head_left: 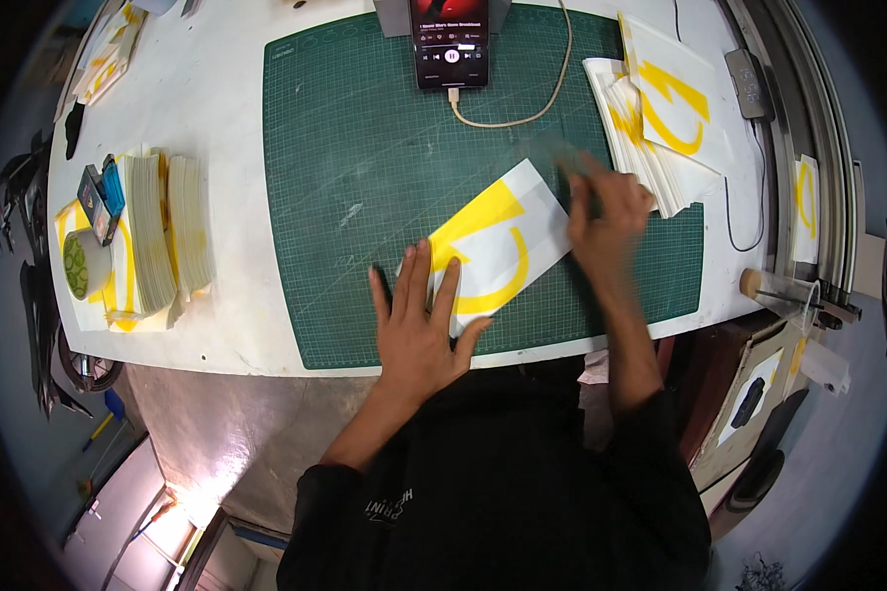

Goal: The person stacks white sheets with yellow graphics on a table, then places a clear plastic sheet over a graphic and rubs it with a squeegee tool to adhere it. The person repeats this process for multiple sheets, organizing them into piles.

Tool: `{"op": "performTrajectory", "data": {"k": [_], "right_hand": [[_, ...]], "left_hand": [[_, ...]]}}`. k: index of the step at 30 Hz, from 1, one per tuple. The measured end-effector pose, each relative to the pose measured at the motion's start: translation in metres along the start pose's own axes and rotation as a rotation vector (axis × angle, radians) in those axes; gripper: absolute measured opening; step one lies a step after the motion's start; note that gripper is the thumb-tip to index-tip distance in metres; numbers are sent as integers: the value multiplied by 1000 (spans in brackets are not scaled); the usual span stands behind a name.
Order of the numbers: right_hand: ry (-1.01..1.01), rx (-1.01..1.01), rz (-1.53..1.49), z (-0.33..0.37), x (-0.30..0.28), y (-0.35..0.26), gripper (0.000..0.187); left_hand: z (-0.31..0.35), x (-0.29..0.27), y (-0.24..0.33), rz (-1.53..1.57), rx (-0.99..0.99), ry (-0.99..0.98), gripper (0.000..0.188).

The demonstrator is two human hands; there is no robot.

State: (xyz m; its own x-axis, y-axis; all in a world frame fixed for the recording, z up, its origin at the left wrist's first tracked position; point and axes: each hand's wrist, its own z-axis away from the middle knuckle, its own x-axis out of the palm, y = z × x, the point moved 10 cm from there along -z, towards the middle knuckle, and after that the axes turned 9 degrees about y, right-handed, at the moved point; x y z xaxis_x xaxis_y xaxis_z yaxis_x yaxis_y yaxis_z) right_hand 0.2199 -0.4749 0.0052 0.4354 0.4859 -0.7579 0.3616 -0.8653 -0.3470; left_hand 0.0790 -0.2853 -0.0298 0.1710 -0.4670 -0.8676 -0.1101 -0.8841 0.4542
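Note:
A white sheet with a curved yellow shape point(498, 241) lies tilted on the green cutting mat point(365, 148). My left hand point(419, 320) presses flat on the sheet's near left corner, fingers spread. My right hand point(606, 212) is at the sheet's far right edge, blurred by motion, and seems to hold a small clear flat tool against the sheet; the tool itself is too blurred to make out.
A phone point(450, 39) with a cable stands at the mat's far edge. A stack of yellow-printed white sheets point(660, 118) lies at the right, another stack point(158, 231) with a tape roll point(87, 264) at the left. The white table's edge point(266, 360) runs near my body.

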Motion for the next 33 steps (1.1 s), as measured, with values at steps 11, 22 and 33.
{"op": "performTrajectory", "data": {"k": [11, 22, 33], "right_hand": [[-178, -452, -251, 41, 4, -87, 24], [-283, -376, -248, 110, -51, -75, 27], [-325, -370, -350, 133, -70, -77, 27]], "left_hand": [[-102, -11, -32, 501, 76, -98, 38], [-95, 13, -11, 106, 402, -175, 51], [-56, 4, -1, -40, 418, -106, 59]]}}
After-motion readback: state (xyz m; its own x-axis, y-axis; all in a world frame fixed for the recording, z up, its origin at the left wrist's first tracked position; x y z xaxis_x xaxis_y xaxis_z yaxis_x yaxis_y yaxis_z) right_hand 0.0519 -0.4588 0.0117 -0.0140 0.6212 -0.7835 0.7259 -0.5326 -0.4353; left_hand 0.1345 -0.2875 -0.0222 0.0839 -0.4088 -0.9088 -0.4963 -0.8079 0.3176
